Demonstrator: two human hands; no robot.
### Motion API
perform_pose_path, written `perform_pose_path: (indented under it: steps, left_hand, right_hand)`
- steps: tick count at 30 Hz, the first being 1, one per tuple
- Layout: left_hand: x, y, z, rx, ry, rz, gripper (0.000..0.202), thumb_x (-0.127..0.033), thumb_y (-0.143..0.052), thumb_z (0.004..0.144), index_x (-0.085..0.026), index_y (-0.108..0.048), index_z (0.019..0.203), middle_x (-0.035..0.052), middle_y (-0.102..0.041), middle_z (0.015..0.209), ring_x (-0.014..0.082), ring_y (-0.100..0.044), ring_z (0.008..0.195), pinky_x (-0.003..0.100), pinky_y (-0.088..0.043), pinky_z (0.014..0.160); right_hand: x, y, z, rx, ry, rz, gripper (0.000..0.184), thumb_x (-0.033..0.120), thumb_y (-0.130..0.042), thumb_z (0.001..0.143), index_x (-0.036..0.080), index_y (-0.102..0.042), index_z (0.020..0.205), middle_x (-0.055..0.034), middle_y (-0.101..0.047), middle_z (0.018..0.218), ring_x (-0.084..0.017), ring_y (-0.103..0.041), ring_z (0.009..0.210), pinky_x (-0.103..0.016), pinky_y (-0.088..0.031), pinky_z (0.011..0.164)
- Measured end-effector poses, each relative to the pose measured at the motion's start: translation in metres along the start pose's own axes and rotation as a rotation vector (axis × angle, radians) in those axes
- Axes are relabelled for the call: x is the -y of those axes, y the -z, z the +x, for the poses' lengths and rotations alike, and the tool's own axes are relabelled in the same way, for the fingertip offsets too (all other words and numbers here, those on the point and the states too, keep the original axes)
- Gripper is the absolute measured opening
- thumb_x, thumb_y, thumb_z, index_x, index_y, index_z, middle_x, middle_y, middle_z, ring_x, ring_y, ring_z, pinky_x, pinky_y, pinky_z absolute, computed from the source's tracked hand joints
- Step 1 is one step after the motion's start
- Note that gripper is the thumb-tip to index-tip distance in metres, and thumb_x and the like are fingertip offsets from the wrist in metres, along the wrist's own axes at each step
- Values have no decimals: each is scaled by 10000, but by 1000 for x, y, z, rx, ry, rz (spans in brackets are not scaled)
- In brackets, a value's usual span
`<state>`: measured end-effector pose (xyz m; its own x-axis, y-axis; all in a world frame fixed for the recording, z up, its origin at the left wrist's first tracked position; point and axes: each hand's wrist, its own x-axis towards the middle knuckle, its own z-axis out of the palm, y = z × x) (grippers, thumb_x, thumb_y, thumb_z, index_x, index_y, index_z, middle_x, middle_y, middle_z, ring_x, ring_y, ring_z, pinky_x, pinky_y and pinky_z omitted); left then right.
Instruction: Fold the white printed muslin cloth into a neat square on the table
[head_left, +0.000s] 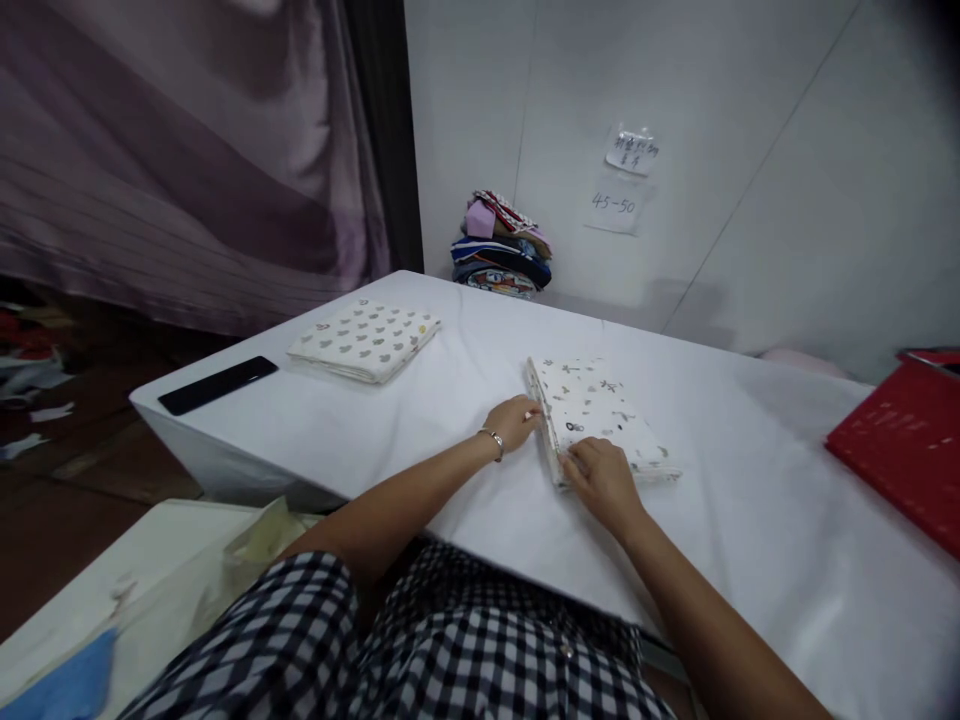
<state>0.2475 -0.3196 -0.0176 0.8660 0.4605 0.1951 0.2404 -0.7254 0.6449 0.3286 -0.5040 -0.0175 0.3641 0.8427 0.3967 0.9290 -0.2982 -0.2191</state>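
Note:
A folded white cloth (600,405) printed with small grey and brown motifs lies on the white-covered table (480,350) in front of me. My left hand (514,422), with a bracelet at its wrist, is at the cloth's left folded edge, fingers curled in and tips closed on it. Bent over the near left corner, my right hand (602,478) pinches the layers there between thumb and fingers. A second folded white cloth (367,338), with rows of small grey prints, rests farther left, apart from both hands.
A black phone-like slab (217,385) lies near the table's left edge. Several folded fabrics (501,245) are stacked at the back by the wall. At right is a red object (904,440). A pale surface with a blue cloth (67,680) is at lower left.

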Motion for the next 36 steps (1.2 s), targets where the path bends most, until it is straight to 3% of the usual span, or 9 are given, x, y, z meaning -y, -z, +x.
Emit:
perform_pose_path:
  steps: [5, 9, 15, 21, 26, 36]
  left_hand:
    - [6, -3, 24, 74, -295, 108, 240, -164, -466, 849, -240, -666, 957, 25, -592, 1133, 178, -504, 1070, 297, -407, 891]
    - [9, -2, 37, 203, -446, 284, 248, -132, -469, 837, -236, -670, 938, 41, -604, 1121, 208, -501, 1038, 304, -412, 790]
    - [13, 2, 47, 262, -656, 470, 296, -48, -468, 796, -235, -661, 921, 52, -618, 1036, 193, -506, 949, 286, -370, 726]
    - [14, 3, 53, 277, -759, 502, 247, -45, -463, 805, -200, -649, 853, 80, -622, 938, 195, -498, 913, 299, -350, 715]
    - [17, 0, 54, 221, -839, 539, 188, -54, -490, 811, -187, -624, 813, 72, -625, 899, 193, -492, 893, 309, -335, 724]
    - [20, 0, 56, 98, -933, 684, 154, -84, -460, 848, -177, -582, 863, 64, -618, 906, 194, -483, 910, 317, -329, 722]
  right_hand:
    - [9, -6, 6, 60, -114, -61, 218, 305, -481, 862, 178, -583, 717, -34, -588, 715, -171, -522, 724, -281, -302, 667]
    - [12, -8, 6, 72, -157, -40, 185, 274, -496, 846, 179, -586, 716, -36, -593, 704, -170, -529, 704, -276, -309, 663]
    - [20, -7, 12, 128, -229, -40, 158, 221, -505, 816, 174, -584, 687, -39, -606, 710, -163, -532, 683, -264, -303, 623]
    - [17, -4, 16, 188, -278, 42, 185, 174, -466, 813, 177, -578, 665, -28, -614, 736, -140, -522, 662, -239, -278, 562]
    - [14, 0, 17, 241, -335, 125, 224, 195, -440, 835, 177, -566, 651, -16, -610, 717, -117, -505, 624, -229, -275, 554]
    - [27, 3, 18, 282, -297, -159, 190, 176, -449, 833, 159, -587, 703, -61, -619, 782, -157, -537, 712, -262, -256, 573]
